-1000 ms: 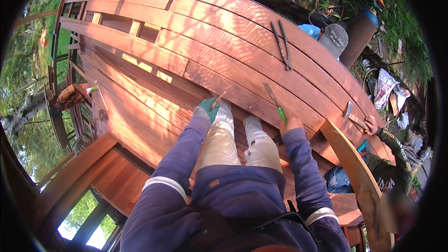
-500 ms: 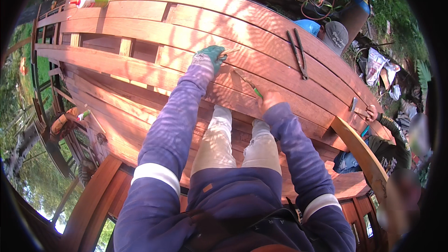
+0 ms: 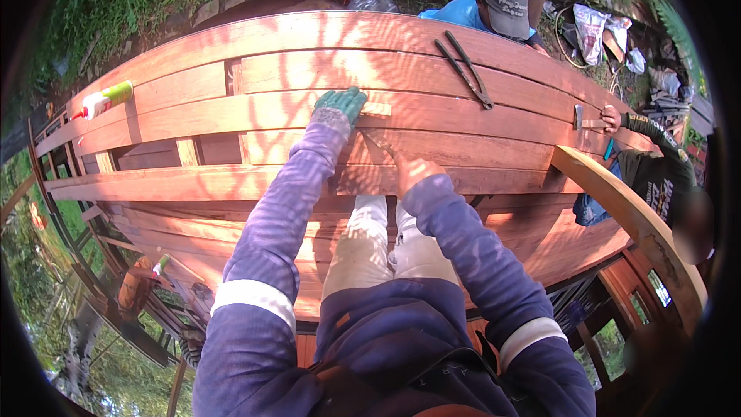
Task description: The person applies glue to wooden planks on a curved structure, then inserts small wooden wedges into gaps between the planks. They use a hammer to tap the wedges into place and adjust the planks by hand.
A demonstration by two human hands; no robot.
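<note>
My left hand (image 3: pixel 340 103), in a green glove, lies with its fingers stretched out on the reddish wooden planks (image 3: pixel 309 69). A short pale wood strip (image 3: pixel 376 109) sticks out to the right beside its fingers; whether the palm covers more of it I cannot tell. My bare right hand (image 3: pixel 417 172) is closed round a slim hand tool (image 3: pixel 377 141) with a narrow blade. Its blade points up and left, low over or against a plank just below the left hand. The tool's handle is hidden in my fingers.
Long-handled pincers (image 3: pixel 466 69) and a glue bottle (image 3: pixel 106 100) lie on the planks. Open gaps (image 3: pixel 218 150) break the planking at left. A curved timber (image 3: pixel 629 216) rises at right. One co-worker's hand (image 3: pixel 612 117) is by a hammer-like tool (image 3: pixel 580 116); another person in a cap (image 3: pixel 505 8) is beyond the far edge.
My left fingers have straightened from their grip on the thin wood strip. My right hand, still round the tool, has come closer to the left one. The whole view has shifted.
</note>
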